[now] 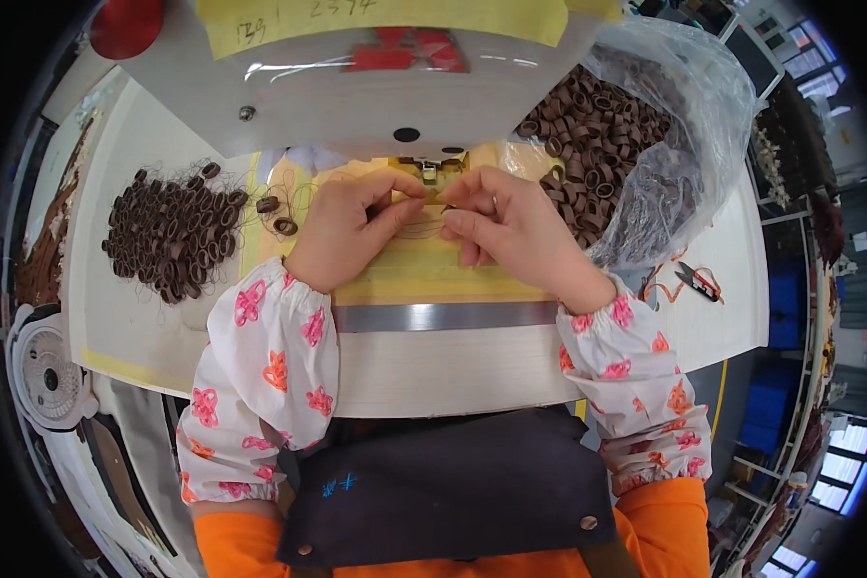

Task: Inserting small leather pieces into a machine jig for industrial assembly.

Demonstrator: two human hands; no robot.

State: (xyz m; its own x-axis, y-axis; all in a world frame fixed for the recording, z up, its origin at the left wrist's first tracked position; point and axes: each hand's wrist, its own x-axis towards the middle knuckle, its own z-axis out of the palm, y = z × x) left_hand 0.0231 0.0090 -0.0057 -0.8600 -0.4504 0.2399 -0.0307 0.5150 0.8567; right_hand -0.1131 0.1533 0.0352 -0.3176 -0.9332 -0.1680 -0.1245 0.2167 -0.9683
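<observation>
Both my hands are raised close together in front of the needle area (431,173) of a sewing machine (318,106). My left hand (354,226) is closed in a pinch, thumb against forefinger; what lies between them is too small to make out. My right hand (515,229) is pinched too, and a small dark brown piece shows at its fingertips, mostly hidden. Fine threads (419,229) run between the hands over the yellow-taped bed. Left of my left hand, two brown loops (284,226) lie with loose thread around them.
A pile of brown loops (173,231) trailing threads lies on the left of the white table (433,371). At right, a clear plastic bag (713,116) holds many more loops (602,125). Thread snips (698,281) with an orange cord lie near it. A white fan (53,376) stands far left.
</observation>
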